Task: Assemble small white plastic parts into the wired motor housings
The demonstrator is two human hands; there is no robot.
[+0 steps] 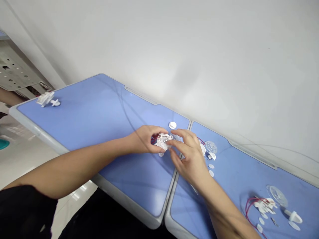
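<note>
My left hand (143,139) holds the small white plastic part (163,141) firmly above the blue table (104,113), and my right hand (189,157) carefully pinches it too, beside a white disc (172,125).

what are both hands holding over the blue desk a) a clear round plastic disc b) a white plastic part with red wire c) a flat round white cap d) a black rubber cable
B: the left hand and the right hand both close on the white plastic part, with red wire showing at its left side.
</note>
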